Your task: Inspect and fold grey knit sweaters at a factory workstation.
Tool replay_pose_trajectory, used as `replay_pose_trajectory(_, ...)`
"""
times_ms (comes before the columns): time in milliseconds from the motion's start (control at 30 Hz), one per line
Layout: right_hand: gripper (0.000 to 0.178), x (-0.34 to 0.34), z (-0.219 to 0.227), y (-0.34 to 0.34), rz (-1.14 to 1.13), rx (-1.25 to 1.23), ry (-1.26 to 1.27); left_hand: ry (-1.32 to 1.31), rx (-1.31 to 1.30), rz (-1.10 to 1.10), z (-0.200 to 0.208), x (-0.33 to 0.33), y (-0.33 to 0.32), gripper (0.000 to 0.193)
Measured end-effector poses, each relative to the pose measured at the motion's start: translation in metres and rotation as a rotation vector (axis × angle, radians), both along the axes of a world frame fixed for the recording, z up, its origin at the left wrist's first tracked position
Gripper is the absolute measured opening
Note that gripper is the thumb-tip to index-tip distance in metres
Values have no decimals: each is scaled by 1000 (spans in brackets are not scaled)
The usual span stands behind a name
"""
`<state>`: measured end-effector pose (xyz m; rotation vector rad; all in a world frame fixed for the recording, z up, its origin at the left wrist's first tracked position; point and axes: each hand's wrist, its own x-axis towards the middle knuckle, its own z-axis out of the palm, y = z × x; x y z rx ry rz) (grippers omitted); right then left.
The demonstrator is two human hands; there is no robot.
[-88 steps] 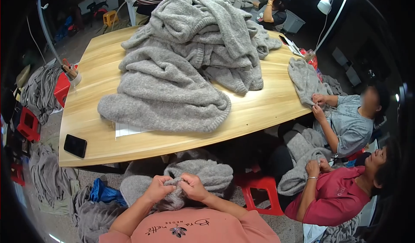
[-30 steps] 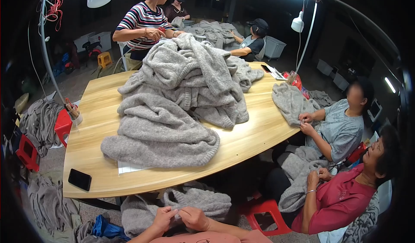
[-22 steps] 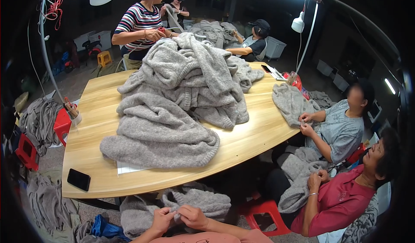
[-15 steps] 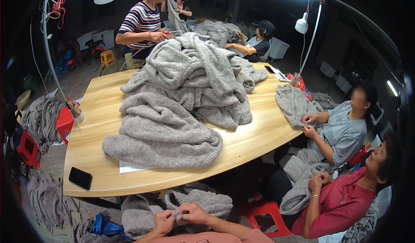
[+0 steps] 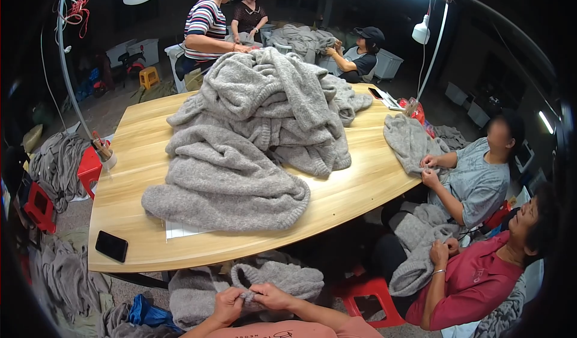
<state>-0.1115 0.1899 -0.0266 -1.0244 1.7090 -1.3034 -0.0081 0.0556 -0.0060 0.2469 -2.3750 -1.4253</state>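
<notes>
A grey knitted sweater (image 5: 282, 279) lies bunched across my lap, just below the table's near edge. My left hand (image 5: 229, 305) pinches its ribbed edge. Close beside it, my right hand (image 5: 270, 296) grips the same edge, so a small fold of knit sits between the two hands. Both hands have their fingers closed. Whether a needle or thread is in them is too small to tell. On the table in front of me rises a large heap of grey sweaters (image 5: 240, 140).
The wooden table (image 5: 132, 206) carries a black phone (image 5: 112, 246) near its left corner and white paper (image 5: 180, 230) under the heap. Two people at my right handle grey knits; others stand or sit beyond the table. A red stool (image 5: 372, 299) stands at my right.
My hands have stayed on the sweater's edge with little movement. Across the table, the person in stripes has turned and lowered the grey knit, and another person behind now shows more fully.
</notes>
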Motion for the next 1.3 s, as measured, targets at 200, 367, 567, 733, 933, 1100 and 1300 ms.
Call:
replay_pose_trajectory(200, 8, 20, 7, -2, -213, -53, 514, 67, -116, 15, -6, -2, -2, 16)
replay_pose_trajectory(367, 9, 27, 8, -9, -359, -140, 542, 154, -347, 48, -4, 1, -2, 15)
replay_pose_trajectory(567, 13, 26, 1, -22, -392, -87, 416, 239, -366, 90, -6, 7, 2, 16)
replay_pose_trajectory(733, 8, 23, -3, -17, -403, -124, 432, 55, 3, 188, -23, 8, 2, 11)
replay_pose_trajectory(933, 20, 4, 11, 12, -334, -115, 240, -20, 46, -32, -1, -3, -4, 12)
replay_pose_trajectory(1100, 27, 2, 34, 14, -179, -208, 175, 60, -3, -115, 18, -12, 4, 10)
replay_pose_trajectory(1300, 9, -2, 25, 27, -419, -231, -225, -60, -50, -336, 8, -11, -19, 11)
